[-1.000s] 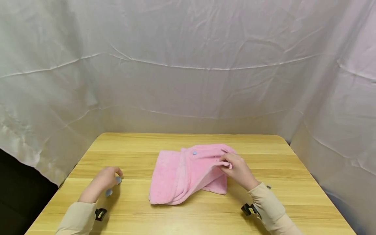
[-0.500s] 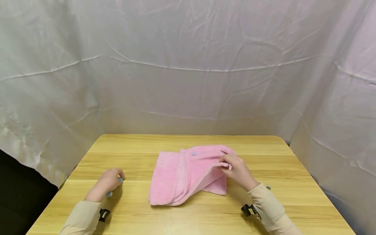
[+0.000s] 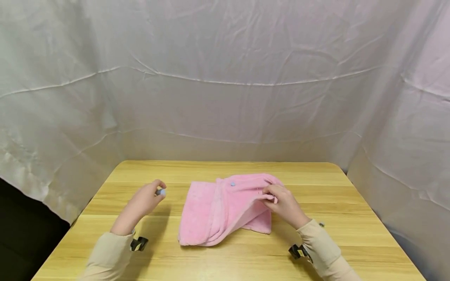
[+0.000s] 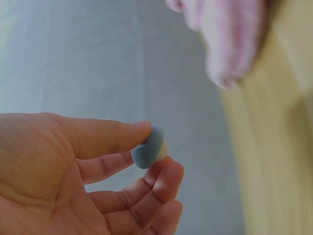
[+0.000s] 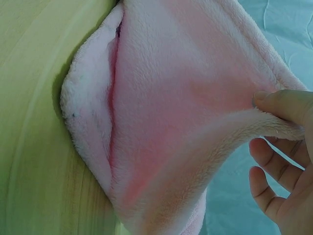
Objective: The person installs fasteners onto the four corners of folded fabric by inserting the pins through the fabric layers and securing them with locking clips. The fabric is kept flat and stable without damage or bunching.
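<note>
In the head view my left hand [image 3: 144, 201] is raised above the table, left of the pink plush blanket [image 3: 200, 212]. Thumb and fingers pinch a small blue mushroom-shaped button [image 4: 148, 148], whose rounded cap has a pale stub below it. My right hand [image 3: 286, 205] grips the lifted edge of the folded blanket, its thumb [image 5: 281, 104] on top of the cloth. Another small blue button [image 3: 233, 184] sits on the far part of the blanket.
The wooden table [image 3: 218, 265] carries the blanket at its middle. A tiny grey piece [image 3: 321, 224] lies by the right sleeve. Behind my left wrist, a bluish bit [image 3: 133, 231] is mostly hidden. Pale curtains [image 3: 225, 109] surround the table's back and sides.
My left hand has picked the blue button up off the table and carried it up and right, closer to the blanket. The right hand keeps its hold, unmoved.
</note>
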`<state>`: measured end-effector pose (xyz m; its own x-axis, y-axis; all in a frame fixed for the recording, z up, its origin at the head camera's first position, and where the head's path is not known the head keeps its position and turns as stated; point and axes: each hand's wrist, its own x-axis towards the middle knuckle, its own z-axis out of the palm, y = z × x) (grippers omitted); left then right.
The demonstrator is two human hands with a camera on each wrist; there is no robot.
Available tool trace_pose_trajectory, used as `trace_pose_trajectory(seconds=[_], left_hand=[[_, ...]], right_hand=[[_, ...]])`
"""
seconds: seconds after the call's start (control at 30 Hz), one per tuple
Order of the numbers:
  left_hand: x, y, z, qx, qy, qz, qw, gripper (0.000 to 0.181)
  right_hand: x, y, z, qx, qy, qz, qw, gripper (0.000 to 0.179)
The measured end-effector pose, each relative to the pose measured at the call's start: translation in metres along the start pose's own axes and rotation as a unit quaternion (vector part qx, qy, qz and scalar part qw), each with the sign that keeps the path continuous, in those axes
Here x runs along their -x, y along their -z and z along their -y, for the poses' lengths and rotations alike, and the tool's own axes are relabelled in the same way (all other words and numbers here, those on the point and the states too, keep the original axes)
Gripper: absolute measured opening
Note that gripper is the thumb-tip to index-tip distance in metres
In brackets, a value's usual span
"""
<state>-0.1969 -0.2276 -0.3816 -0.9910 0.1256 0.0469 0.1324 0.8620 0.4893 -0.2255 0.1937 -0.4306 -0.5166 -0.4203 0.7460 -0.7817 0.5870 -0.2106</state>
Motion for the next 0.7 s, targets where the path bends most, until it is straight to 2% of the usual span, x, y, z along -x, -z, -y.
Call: trace_pose_trajectory(seconds=[0.23, 0.43, 0.57, 0.7], left_hand=[[-0.017, 0.001, -0.043, 0.048, -0.045, -0.022, 0.9976, 0.023], [-0.035, -0.010, -0.074, 0.100, -0.070, -0.021, 0.9923, 0.022], [-0.044, -0.023, -0.097, 0.171, -0.087, -0.008, 0.9814, 0.022], [-0.054, -0.040, -0.120, 0.244, -0.095, 0.014, 0.9650, 0.022]], right_hand=[[0.000, 0.000, -0.001, -0.004, 0.005, -0.003, 1.0000, 0.033], [0.000, 0.000, -0.001, -0.006, 0.008, -0.003, 0.9999, 0.033], [0.000, 0.001, 0.000, -0.008, 0.008, 0.002, 0.9999, 0.032], [0.000, 0.001, 0.000, -0.012, 0.011, 0.006, 0.9998, 0.032]])
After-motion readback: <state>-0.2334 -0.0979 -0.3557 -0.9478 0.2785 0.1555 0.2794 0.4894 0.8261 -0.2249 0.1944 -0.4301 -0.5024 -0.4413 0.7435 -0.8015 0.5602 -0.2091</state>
